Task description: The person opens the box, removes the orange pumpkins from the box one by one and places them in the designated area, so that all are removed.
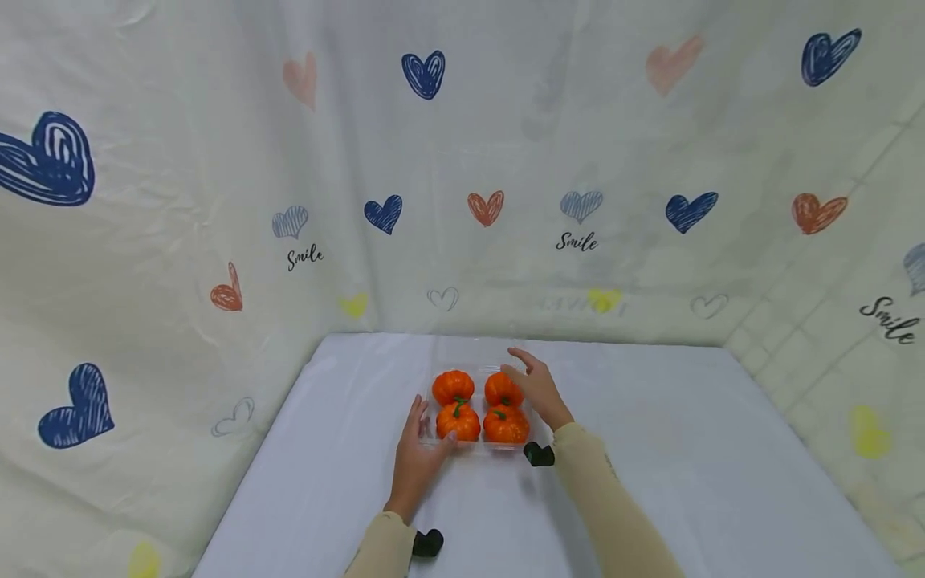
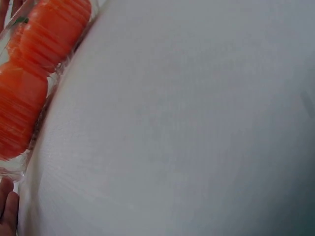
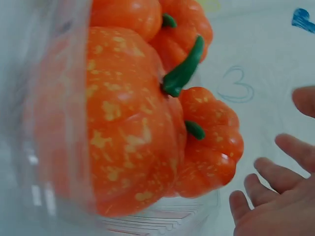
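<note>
Small orange toy pumpkins with green stems (image 1: 458, 422) sit two by two in a clear plastic container (image 1: 499, 446) on the table. My left hand (image 1: 419, 461) lies at the container's left front corner, its fingers extended along the left side and its thumb near the front edge. My right hand (image 1: 540, 391) is over the back right side, near the back right pumpkin (image 1: 500, 390). In the right wrist view its fingers are spread, apart from the speckled pumpkin (image 3: 128, 123), and hold nothing. The left wrist view shows only some fingertips beside the container.
A white cloth covers the table (image 1: 650, 449). Behind and at the sides hangs a pale sheet (image 1: 506, 120) printed with hearts and "Smile". Dark bands or devices (image 1: 538, 454) are at both wrists, below cream sleeves (image 1: 607, 498).
</note>
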A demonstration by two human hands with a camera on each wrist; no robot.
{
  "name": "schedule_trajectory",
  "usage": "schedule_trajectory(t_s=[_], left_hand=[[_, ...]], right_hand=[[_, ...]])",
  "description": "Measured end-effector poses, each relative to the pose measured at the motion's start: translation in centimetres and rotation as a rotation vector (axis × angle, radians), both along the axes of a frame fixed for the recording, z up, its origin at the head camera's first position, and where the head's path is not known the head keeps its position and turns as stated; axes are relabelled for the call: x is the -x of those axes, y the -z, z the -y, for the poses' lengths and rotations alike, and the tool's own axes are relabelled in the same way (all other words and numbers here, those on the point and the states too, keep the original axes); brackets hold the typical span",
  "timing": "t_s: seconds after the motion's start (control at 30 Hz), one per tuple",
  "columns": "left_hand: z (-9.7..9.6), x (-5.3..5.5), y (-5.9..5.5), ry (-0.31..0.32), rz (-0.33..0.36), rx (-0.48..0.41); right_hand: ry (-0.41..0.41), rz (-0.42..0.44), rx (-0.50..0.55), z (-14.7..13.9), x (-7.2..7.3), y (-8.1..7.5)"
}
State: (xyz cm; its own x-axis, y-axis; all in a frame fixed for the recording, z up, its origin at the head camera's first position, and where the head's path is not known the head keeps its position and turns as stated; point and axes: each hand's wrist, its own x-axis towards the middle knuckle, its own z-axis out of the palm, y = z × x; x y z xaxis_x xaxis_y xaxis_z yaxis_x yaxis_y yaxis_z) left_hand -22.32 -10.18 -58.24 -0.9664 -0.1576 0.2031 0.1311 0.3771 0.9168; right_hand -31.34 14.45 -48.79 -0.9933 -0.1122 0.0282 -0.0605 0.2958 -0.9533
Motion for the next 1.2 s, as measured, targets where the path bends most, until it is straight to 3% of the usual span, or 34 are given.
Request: schedule_trajectory(t_s=[0.2, 0.33, 0.47, 0.73, 1.2], left_hand=[[0.0, 0.0, -0.1, -0.003, 0.030, -0.018], [0.0, -0.1, 0.0, 0.003, 0.020, -0.012], [0.2, -0.2, -0.1, 0.010, -0.011, -0.017], [0.1, -0.4, -0.1, 0.025, -0.011, -0.030], [0.0, -0.4, -0.5, 0.017, -0.006, -0.016]], right_hand=[[-0.047, 0.018, -0.241, 1.0, -0.6, 1.1], [-0.041, -0.028, -0.300, 1.3, -0.9, 1.8], [-0.032, -0.076, -0.312, 1.5, -0.9, 2.0], [-0.005, -0.062, -0.272, 1.0, -0.8, 1.9], [-0.009, -0.106, -0.156, -0.3, -0.5, -0.1]])
